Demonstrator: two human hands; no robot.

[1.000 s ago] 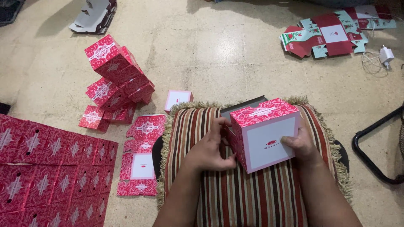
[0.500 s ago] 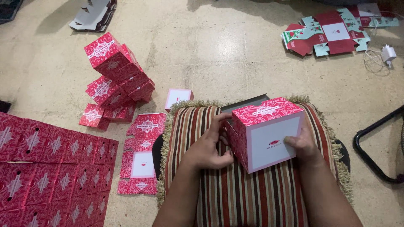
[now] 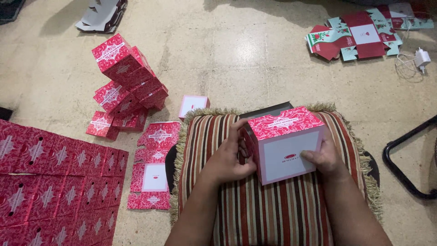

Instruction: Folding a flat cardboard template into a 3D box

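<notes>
The red patterned carton (image 3: 286, 143) stands assembled on the striped cushion (image 3: 273, 214), its white front panel facing the camera and its patterned top tilted slightly toward the upper left. The left hand (image 3: 230, 157) lies against the carton's left side, fingers curled around that edge and pressing on it. The right hand (image 3: 324, 157) lies against the carton's right side, with its fingers closed flat over the lower right corner of the white panel. Both hands grip the carton between them. A dark flat sheet (image 3: 268, 109) shows behind the carton at the far edge of the cushion. On the floor to the left of the cushion lies an unfolded carton blank (image 3: 152, 171), red with a white panel. Beyond it, a loose pile of assembled red cartons (image 3: 129, 84) stands tumbled together. Rows of assembled cartons (image 3: 50, 175) are packed side by side at the lower left. A small pink-edged white panel (image 3: 193, 105) lies near the cushion fringe. Flattened red and teal cartons (image 3: 359, 34) lie at the upper right, near a white charger (image 3: 421, 57).
</notes>
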